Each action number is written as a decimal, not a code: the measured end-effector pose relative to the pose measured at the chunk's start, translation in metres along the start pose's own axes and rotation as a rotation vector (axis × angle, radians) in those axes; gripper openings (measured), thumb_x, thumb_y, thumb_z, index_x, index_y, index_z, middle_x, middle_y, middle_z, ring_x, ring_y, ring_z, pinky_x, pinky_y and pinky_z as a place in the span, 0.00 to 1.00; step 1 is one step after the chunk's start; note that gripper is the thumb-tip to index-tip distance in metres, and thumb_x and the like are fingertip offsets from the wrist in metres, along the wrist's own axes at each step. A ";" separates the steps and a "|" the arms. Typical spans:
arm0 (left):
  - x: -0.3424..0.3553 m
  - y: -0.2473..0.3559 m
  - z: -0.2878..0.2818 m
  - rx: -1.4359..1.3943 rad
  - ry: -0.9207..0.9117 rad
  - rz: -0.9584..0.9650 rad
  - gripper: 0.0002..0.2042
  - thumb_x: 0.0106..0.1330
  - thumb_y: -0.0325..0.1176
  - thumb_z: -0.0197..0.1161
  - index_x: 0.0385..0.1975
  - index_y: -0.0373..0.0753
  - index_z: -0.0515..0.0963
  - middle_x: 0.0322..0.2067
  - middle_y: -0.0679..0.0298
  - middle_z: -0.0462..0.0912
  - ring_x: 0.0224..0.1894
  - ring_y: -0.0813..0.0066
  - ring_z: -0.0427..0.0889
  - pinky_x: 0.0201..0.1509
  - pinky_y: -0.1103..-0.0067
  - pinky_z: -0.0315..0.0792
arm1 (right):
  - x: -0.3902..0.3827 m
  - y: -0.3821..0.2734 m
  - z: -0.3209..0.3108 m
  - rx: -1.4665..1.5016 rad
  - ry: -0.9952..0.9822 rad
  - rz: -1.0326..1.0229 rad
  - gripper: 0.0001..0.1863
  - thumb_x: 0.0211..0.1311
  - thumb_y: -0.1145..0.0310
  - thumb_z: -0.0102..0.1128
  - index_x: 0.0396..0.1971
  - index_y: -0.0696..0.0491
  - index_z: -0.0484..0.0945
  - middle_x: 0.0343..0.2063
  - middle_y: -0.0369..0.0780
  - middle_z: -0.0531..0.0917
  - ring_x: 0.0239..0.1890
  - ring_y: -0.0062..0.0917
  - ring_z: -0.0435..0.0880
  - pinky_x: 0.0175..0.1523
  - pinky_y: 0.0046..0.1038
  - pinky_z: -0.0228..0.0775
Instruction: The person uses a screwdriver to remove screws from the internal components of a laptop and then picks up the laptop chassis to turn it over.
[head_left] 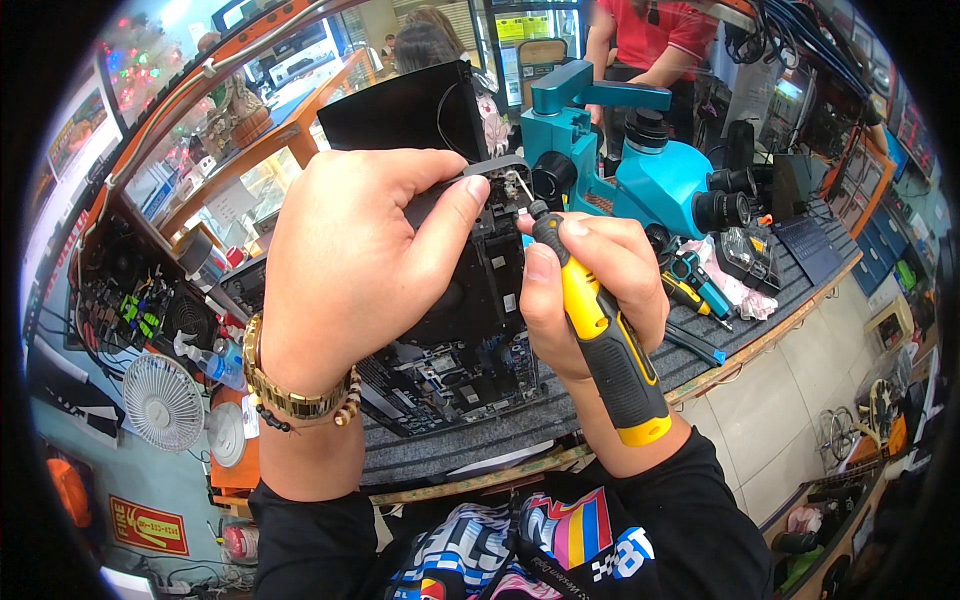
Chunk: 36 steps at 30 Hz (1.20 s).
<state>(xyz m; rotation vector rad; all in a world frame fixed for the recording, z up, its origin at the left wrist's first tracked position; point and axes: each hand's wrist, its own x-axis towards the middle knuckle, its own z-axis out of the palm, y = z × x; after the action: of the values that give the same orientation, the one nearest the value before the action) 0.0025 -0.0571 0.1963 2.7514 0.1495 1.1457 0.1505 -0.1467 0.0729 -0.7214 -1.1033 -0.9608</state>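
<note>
An opened laptop base with its internals exposed lies on the grey ribbed mat in front of me. My left hand is closed on a dark grey hinge-end piece at its top, thumb and fingers pinching it. My right hand grips a yellow-and-black screwdriver, whose shaft points up to small metal fittings beside that piece. A black screen panel stands behind my left hand; its connection to the base is hidden.
A teal microscope stands behind my right hand, with tools and a keyboard to its right. A white fan and spray bottle are at left. A person in a red shirt and other people are beyond the bench.
</note>
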 end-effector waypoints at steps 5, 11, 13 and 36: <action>-0.001 -0.001 0.001 -0.014 0.014 -0.002 0.10 0.71 0.30 0.71 0.39 0.26 0.88 0.25 0.53 0.89 0.24 0.77 0.84 0.30 0.79 0.73 | 0.000 0.000 0.001 -0.005 0.001 -0.011 0.23 0.48 0.81 0.81 0.46 0.56 0.83 0.34 0.46 0.87 0.34 0.34 0.91 0.42 0.31 0.86; 0.000 -0.001 0.000 -0.003 0.000 -0.002 0.10 0.71 0.30 0.71 0.39 0.26 0.88 0.24 0.54 0.88 0.23 0.78 0.83 0.29 0.80 0.72 | -0.002 -0.001 0.000 -0.019 0.005 0.017 0.22 0.49 0.80 0.80 0.46 0.56 0.83 0.34 0.46 0.87 0.34 0.34 0.91 0.42 0.31 0.86; 0.000 -0.001 0.001 -0.001 0.005 0.004 0.10 0.71 0.31 0.71 0.39 0.26 0.88 0.24 0.54 0.88 0.23 0.78 0.82 0.29 0.79 0.72 | -0.003 0.000 0.000 -0.009 0.007 0.009 0.22 0.49 0.80 0.80 0.46 0.56 0.83 0.34 0.46 0.87 0.34 0.34 0.91 0.42 0.31 0.86; -0.002 -0.004 0.002 -0.011 0.027 0.020 0.10 0.70 0.30 0.71 0.39 0.26 0.87 0.24 0.54 0.88 0.23 0.78 0.82 0.29 0.80 0.72 | -0.002 -0.001 0.000 -0.011 -0.011 -0.006 0.22 0.49 0.79 0.81 0.45 0.55 0.83 0.34 0.46 0.87 0.35 0.35 0.92 0.42 0.31 0.86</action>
<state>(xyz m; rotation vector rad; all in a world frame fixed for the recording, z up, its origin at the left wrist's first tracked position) 0.0022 -0.0537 0.1926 2.7349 0.1195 1.1856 0.1490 -0.1463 0.0711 -0.7336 -1.1106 -0.9695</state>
